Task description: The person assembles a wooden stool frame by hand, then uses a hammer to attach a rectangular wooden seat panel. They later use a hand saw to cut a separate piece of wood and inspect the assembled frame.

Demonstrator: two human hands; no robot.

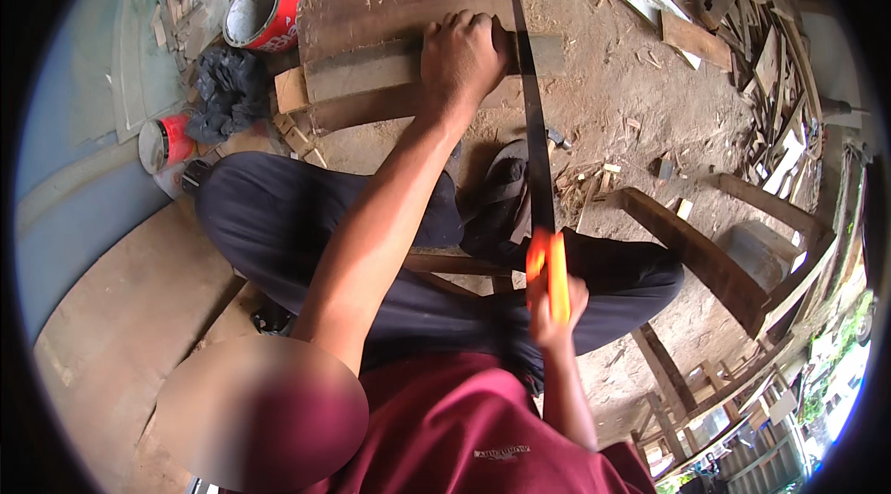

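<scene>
Dark plank lies across the wide board, its right end past the board's edge; it looks stiff, moderately heavy, best held mid-board, where the left hand curls down over it; the right hand, nearer the body than the board, grips the saw; sawdust-strewn ground right of the board offers room; a red bucket crowds its left edge.

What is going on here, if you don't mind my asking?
The person's right hand grips an orange-handled metal handsaw, while the left hand rests on a narrow grey-brown wooden plank. Seen from above, the saw crosses the plank near its right-hand end. Whether a cut has begun cannot be made out.
</scene>
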